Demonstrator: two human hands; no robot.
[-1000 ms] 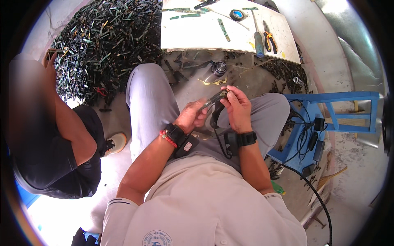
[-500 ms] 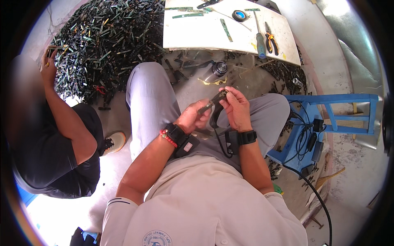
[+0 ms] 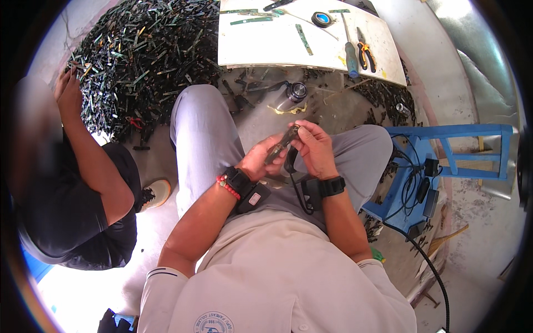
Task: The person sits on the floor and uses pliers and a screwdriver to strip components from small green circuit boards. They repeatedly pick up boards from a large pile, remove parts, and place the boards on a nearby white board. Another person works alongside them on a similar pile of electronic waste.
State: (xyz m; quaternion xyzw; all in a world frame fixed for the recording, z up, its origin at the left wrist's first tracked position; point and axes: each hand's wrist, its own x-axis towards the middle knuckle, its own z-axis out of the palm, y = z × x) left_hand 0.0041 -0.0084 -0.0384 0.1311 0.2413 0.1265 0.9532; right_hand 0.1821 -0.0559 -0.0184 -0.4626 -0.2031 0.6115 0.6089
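Observation:
A dark, narrow strip (image 3: 282,145), like those in the heap, lies slantwise between my two hands above my lap. My left hand (image 3: 259,159) is closed round its lower end. At the upper end, my right hand (image 3: 315,147) pinches it between thumb and fingers. Just below the strip, a black rounded piece with a cable (image 3: 290,161) hangs between my hands; what supports it is hidden. Both wrists carry black strapped devices, and red beads circle my left wrist.
Ahead stands a white board (image 3: 266,44) with green strips, tape (image 3: 322,20), a screwdriver (image 3: 351,58) and pliers (image 3: 365,53). A bottle (image 3: 294,93) stands before it. A large strip heap (image 3: 150,61) and another person (image 3: 78,183) are left; a blue chair (image 3: 472,131) with cables is right.
The strip has tilted more steeply, and my right hand has shifted slightly left and down. The other person's hand at the heap has turned. The whole view has shifted slightly.

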